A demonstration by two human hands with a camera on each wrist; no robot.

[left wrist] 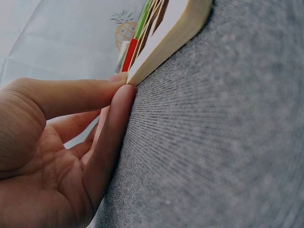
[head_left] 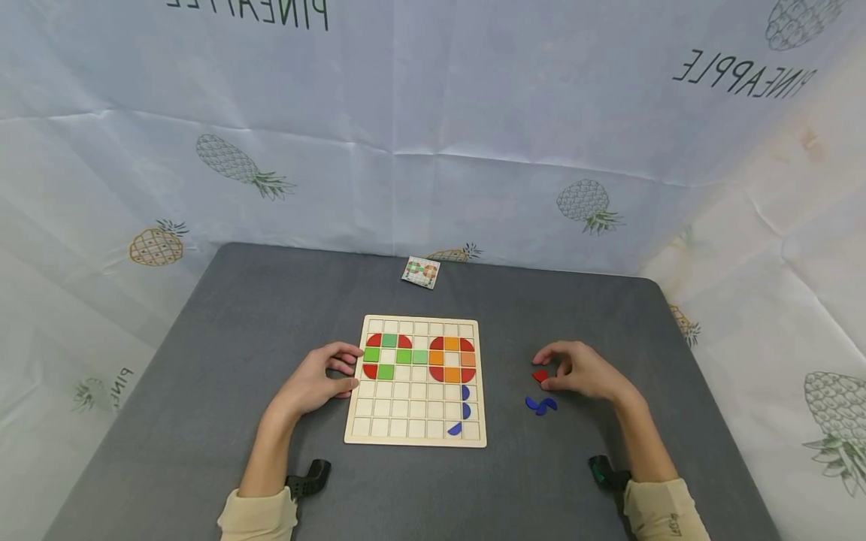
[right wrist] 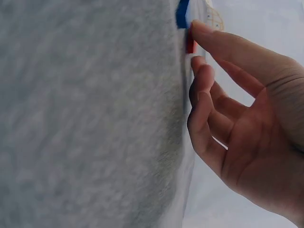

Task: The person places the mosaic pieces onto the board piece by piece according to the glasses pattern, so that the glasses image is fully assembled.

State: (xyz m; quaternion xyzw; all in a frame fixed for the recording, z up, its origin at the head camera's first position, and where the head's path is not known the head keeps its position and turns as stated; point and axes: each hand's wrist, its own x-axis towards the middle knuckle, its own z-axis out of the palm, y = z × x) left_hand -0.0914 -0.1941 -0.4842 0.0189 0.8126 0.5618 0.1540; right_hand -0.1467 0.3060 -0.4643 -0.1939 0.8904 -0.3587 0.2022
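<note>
A pale wooden grid board [head_left: 409, 412] lies on the table, bearing red quarter-circles, green squares, orange squares and several blue pieces [head_left: 466, 411] at its lower right. My left hand [head_left: 313, 382] is at the board's left edge; in the left wrist view its thumb and a finger grip the wooden rim [left wrist: 164, 52]. My right hand [head_left: 583, 370] is bent around a red piece [head_left: 540, 375] on the table. The thumb touches that piece, while a small gap shows between it and the index finger. Several curved blue pieces [head_left: 541, 406] lie just nearer me.
A small pattern card [head_left: 421, 272] with a coloured design lies at the back of the dark grey table [head_left: 284, 285]. Behind and beside it hangs white cloth [head_left: 473, 188] printed with pineapples. Black devices [head_left: 310, 478] are strapped at both wrists.
</note>
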